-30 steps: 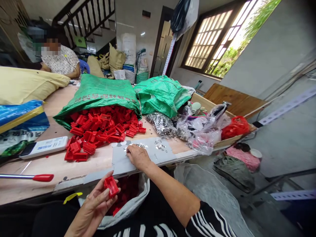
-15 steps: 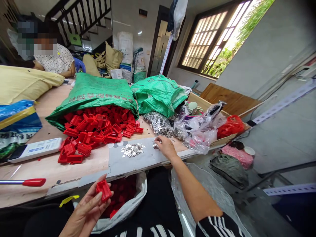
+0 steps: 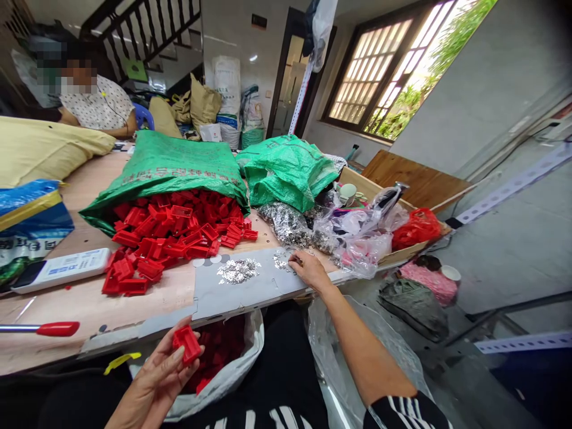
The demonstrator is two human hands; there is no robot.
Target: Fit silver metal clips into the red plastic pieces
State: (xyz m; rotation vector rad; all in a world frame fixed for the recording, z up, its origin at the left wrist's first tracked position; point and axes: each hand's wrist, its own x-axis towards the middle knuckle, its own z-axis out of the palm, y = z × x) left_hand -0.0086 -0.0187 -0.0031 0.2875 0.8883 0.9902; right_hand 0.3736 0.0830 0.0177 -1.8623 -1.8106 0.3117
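Note:
My left hand (image 3: 163, 369) holds a red plastic part (image 3: 187, 344) between thumb and fingers, above an open white sack (image 3: 257, 339) with red parts inside. My right hand (image 3: 308, 268) is at a small scatter of metal pieces (image 3: 280, 260) on the grey sheet (image 3: 250, 301), its fingertips pinched together; whatever they grip is too small to make out. A larger pile of silvery metal pieces (image 3: 239, 270) lies to the left on the same sheet. Red parts (image 3: 174, 229) spill from a green sack (image 3: 179, 161) onto the table.
A white box (image 3: 62, 271) and a red-handled tool (image 3: 58, 329) lie at the left. Behind my right hand are bags of metal pieces (image 3: 286, 223) and a wooden tray (image 3: 402, 255) with plastic bags. A person (image 3: 107, 104) sits across the table.
My right hand has shifted slightly right and down, uncovering more of the small metal scatter. My left hand still holds the red part.

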